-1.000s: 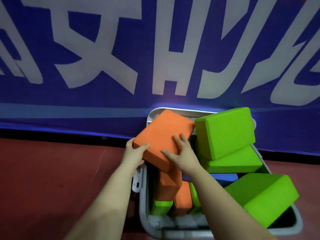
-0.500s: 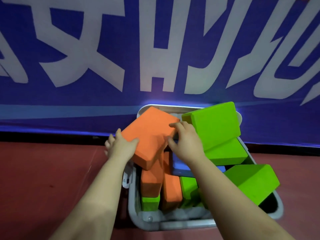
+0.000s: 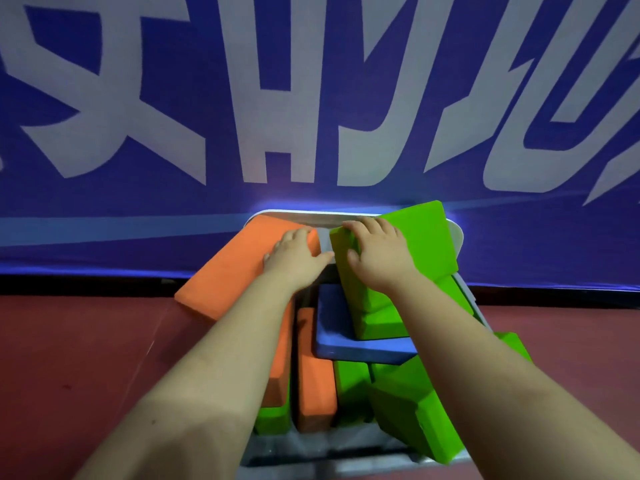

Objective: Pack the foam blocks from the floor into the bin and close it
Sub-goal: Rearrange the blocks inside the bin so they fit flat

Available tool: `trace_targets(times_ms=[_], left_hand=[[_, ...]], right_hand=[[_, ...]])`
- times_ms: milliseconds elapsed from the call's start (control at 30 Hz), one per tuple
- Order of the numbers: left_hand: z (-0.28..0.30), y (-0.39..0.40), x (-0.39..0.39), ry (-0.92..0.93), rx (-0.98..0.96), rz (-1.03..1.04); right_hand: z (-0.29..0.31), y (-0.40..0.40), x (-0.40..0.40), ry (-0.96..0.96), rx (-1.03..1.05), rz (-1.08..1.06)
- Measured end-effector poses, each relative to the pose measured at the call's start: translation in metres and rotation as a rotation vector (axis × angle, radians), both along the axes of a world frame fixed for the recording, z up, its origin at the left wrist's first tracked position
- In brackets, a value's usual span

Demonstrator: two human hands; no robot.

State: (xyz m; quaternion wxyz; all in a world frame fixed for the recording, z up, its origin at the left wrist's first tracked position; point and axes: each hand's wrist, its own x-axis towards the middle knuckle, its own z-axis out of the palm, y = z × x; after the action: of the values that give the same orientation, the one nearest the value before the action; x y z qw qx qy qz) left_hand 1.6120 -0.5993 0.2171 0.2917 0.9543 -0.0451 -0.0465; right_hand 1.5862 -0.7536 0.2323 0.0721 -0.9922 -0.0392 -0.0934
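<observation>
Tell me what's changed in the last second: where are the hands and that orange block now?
The right hand left the orange block and now grips the top green block. The left hand moved onto the orange block's top, which now leans out over the bin's left rim. Other blocks stayed put.

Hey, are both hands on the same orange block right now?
No, the left hand rests on the orange block while the right hand grips a green block.
</observation>
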Motion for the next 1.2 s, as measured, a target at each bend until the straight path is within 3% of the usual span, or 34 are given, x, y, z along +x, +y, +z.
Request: trace_targets(times_ms=[200, 367, 500, 700, 933, 1200], left_hand=[[-0.012, 0.004, 0.001, -0.025, 0.339, 0.043], [-0.015, 0.017, -0.002, 0.124, 0.392, 0.012], [-0.013, 0.025, -0.002, 0.053, 0.237, 0.119], [-0.019, 0.024, -0.008, 0.348, 0.188, 0.030], [-0.048, 0.040, -0.010, 0.343, -0.208, 0.080], [-0.040, 0.080, -0.010, 0.351, -0.459, 0.105]], right_hand=[[0.005, -0.006, -0.001, -0.012, 0.011, -0.074], [-0.001, -0.001, -0.009, -0.025, 0.099, -0.185], [-0.007, 0.007, -0.015, -0.058, 0.162, -0.230], [-0.007, 0.020, -0.019, 0.019, 0.055, -0.258], [-0.006, 0.013, -0.025, 0.006, 0.120, -0.300], [0.003, 0.031, -0.035, -0.111, 0.170, -0.053]])
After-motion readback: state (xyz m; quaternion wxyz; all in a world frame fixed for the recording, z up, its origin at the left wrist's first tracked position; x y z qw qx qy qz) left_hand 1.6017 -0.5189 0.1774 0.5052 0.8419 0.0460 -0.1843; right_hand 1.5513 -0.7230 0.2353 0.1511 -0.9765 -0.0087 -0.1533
